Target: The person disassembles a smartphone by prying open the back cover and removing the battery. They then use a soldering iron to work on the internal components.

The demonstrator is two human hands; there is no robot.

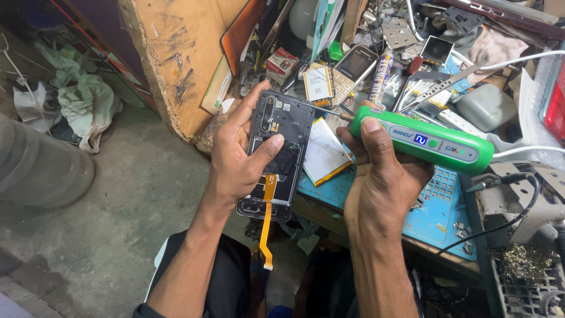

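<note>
Fingers of the left hand point(238, 162) wrap around an opened phone point(278, 154), held up just over the table edge. An orange strip point(268, 227) hangs from it. Next, the right hand point(382, 176) grips a green electric screwdriver point(426, 141), its tip touching the phone's top above the blue mat point(438, 206).

I see black opened phone frame point(281, 147) with orange ribbon cable point(268, 227) hanging, dark inner parts; I note bright green electric screwdriver point(426, 141), grey label strip, blue square and green dot on it; blue work mat point(438, 206) with pale grid pattern; white flat battery point(323, 152) edged in orange; silver keypad phone point(353, 65); small red-and-white box point(281, 63); tan scuffed wooden board point(176, 59); grey concrete floor point(118, 206)
</note>
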